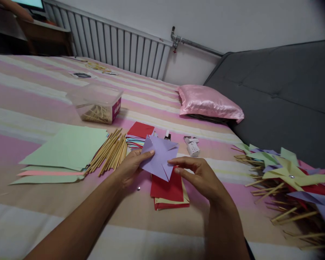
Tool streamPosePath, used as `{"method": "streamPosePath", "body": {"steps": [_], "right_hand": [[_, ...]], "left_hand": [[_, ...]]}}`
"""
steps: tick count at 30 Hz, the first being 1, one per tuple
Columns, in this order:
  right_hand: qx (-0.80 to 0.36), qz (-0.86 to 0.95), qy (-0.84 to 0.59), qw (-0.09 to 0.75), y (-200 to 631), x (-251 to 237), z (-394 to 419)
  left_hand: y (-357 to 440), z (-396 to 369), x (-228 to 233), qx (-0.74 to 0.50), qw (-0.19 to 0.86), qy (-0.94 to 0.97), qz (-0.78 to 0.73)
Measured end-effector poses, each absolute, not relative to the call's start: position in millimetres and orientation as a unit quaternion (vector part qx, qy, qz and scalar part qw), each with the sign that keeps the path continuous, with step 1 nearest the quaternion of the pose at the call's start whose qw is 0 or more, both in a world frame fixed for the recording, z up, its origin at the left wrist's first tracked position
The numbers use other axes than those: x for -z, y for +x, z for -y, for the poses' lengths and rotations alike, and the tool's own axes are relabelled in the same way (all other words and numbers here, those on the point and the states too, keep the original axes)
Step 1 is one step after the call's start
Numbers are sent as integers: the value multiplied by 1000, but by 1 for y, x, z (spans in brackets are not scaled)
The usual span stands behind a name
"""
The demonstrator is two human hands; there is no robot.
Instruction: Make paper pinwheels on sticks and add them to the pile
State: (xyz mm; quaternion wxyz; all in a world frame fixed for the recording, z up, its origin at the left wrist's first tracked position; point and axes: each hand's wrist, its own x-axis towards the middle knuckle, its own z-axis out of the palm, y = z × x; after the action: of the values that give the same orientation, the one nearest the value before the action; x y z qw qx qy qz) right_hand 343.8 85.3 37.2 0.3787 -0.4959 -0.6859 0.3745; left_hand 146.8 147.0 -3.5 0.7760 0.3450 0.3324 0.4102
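The left hand (131, 167) has its grip closed on the left side of a purple paper square (159, 156), the thumb lying flat on top and the other fingers mostly hidden beneath. Slits run inward from the corners of the square, which is raised above the striped bed (151, 231). The right hand (203, 177) is at the lower right edge of the same paper; its forefinger tip meets that edge and its thumb sits just below, with a narrow gap between the two, and whether this grip pinches the paper I cannot tell

Under and just nearer than the square lies a small stack of red and yellow paper (168, 193). A small shiny round piece (138, 188) rests on the bed near the left forearm. Beyond the left hand is a pile of loose wooden sticks (111, 151), touching a stack of pale green sheets (65, 146) with a pink one among them. Behind the purple square sits a pile of coloured squares topped with red (141, 129), and farther back a clear plastic box (97, 97) with more sticks inside. A small white box (193, 148) lies beyond the right hand. At the far right, finished pinwheels (292, 176) are heaped beside the dark grey headboard (281, 79), near a pink cushion (208, 102)
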Motion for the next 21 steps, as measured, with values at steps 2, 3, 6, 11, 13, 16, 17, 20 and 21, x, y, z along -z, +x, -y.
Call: {"method": "streamPosePath", "body": {"steps": [2,3,6,11,13,16,17,20,21], "right_hand": [[-379,697,-486,368,342,-38,-85],[-378,701,-483,365,342,-38,-86],[-379,699,-485,364,338,-40,-86],[-392,679,-489,382,332,-41,-86],[-399,661,-494,400,328,-40,-86],[-413,621,-508,431,324,-36,-88],[-417,608,-512,441,322,-35,-88],[-416,583,-525,460,319,-31,-89],[-411,579,-532,461,318,-30,-89]], "left_hand": [[147,-145,4,-392,785,353,-323],[147,-145,4,-383,790,357,-318],[147,-141,2,-363,803,364,-301],[148,-138,-2,-354,812,366,-284],[148,-137,-3,-351,813,369,-283],[148,-136,-4,-351,813,373,-278],[148,-136,-4,-352,812,375,-275],[148,-136,-3,-350,810,387,-268],[148,-136,-3,-347,810,390,-270]]}}
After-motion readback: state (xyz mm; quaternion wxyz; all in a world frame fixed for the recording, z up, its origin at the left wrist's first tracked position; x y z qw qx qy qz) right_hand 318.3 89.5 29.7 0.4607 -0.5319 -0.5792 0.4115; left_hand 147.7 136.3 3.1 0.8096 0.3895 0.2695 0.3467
